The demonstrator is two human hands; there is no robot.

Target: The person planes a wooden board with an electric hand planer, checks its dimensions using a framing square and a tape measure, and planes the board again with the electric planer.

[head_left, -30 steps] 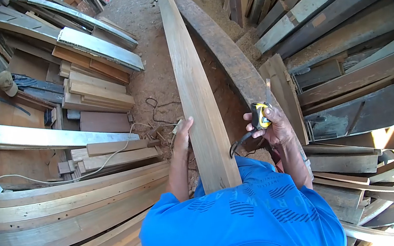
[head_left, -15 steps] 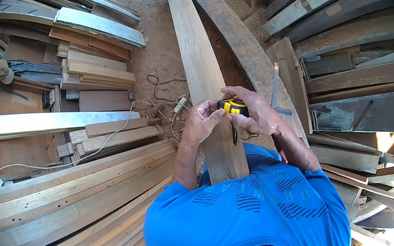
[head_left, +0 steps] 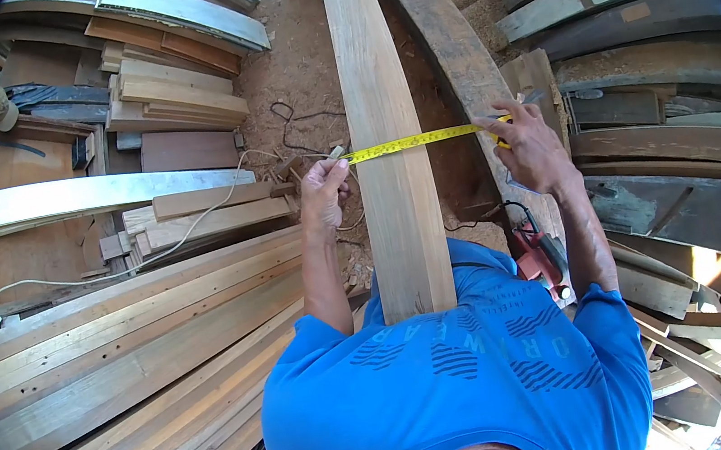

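Observation:
A yellow tape measure (head_left: pixel 411 142) is stretched crosswise over a long, pale wooden plank (head_left: pixel 380 95) that runs away from my body. My left hand (head_left: pixel 323 193) pinches the tape's end just beyond the plank's left edge. Off to the right of the plank, my right hand (head_left: pixel 532 146) is wrapped round the tape's case, which is mostly hidden by the fingers. The blade looks nearly straight between both hands.
A thick, worn timber beam (head_left: pixel 435 33) lies right of the plank. A red power tool (head_left: pixel 541 260) sits by my right side. Stacked boards (head_left: pixel 138 336) fill the left, and more planks (head_left: pixel 660 149) the right. A pale cord (head_left: pixel 199 246) crosses the left stacks.
My hands have moved apart, drawing the blade out across the plank. The left hand went left with the tape's end; the right went right and up with the case. The red tool came into view.

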